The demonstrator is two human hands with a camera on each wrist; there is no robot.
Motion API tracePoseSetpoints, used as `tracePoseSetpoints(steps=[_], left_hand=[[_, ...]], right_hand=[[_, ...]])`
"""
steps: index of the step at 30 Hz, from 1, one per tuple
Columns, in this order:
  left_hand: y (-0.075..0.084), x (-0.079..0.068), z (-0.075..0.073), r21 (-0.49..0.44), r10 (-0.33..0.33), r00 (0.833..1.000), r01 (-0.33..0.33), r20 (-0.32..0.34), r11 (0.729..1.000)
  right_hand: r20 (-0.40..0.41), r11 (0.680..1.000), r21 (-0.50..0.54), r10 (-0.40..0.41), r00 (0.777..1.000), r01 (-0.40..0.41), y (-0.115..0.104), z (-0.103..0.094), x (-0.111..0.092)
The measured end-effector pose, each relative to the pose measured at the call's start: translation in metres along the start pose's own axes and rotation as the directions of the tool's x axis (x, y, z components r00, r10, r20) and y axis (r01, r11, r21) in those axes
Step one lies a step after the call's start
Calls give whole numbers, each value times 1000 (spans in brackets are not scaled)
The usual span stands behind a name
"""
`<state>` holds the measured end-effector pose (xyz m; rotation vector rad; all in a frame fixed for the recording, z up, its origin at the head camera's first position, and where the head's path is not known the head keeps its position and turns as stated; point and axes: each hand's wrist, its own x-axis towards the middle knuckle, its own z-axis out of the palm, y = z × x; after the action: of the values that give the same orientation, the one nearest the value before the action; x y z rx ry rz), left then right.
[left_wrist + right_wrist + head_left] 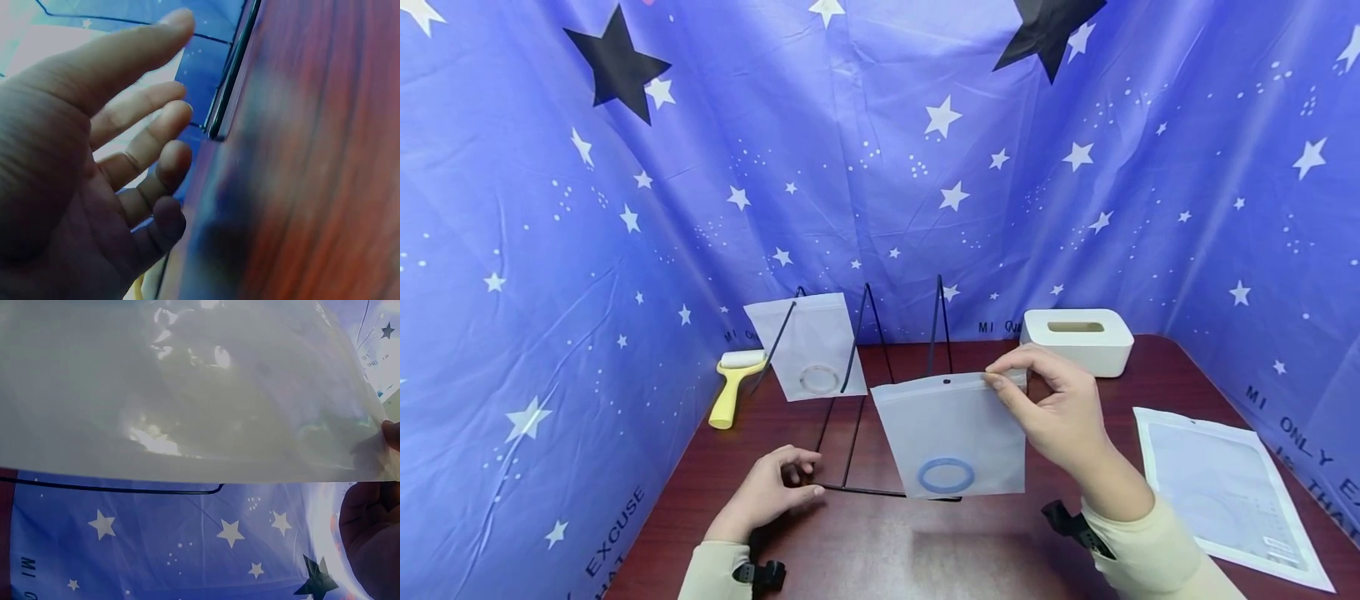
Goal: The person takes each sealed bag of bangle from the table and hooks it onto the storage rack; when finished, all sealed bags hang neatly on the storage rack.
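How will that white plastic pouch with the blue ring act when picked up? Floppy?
The white plastic pouch is probably not very floppy: it hangs fairly flat, pinched near one corner. Shiny patches suggest it might be slippery. Its bottom may be heavier, where the blue ring sits.

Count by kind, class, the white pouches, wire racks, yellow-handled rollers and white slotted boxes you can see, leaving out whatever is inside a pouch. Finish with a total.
White pouches: 3 (held pouch, hanging pouch, flat pouch)
Wire rack: 1
Yellow-handled roller: 1
White slotted box: 1
Total: 6
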<state>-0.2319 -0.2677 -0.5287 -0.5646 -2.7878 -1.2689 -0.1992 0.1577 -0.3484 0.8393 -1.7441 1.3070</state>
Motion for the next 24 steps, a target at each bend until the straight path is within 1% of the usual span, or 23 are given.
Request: tracePoseSetpoints(steps=[7,13,15,17,20,24], left_hand=[[16,0,8,-82,65,998,-64,21,995],[27,2,19,-187,73,996,-61,59,981],[29,3,22,-209,86,993,-68,76,976],[32,4,26,-220,110,990,-89,87,971],[36,5,33,-235,167,981,-140,96,962],[45,7,43,-288,247,963,-207,108,935]], right_hand=[[3,1000,22,1,1000,-1,-4,9,1],[-13,998,56,-10,1000,11,-17,17,5],[-19,998,65,-18,1000,20,-20,19,7],[-24,997,70,-27,999,29,-22,21,8],[-28,996,75,-40,999,42,-24,24,10],[-32,996,68,-59,998,61,-22,28,9]])
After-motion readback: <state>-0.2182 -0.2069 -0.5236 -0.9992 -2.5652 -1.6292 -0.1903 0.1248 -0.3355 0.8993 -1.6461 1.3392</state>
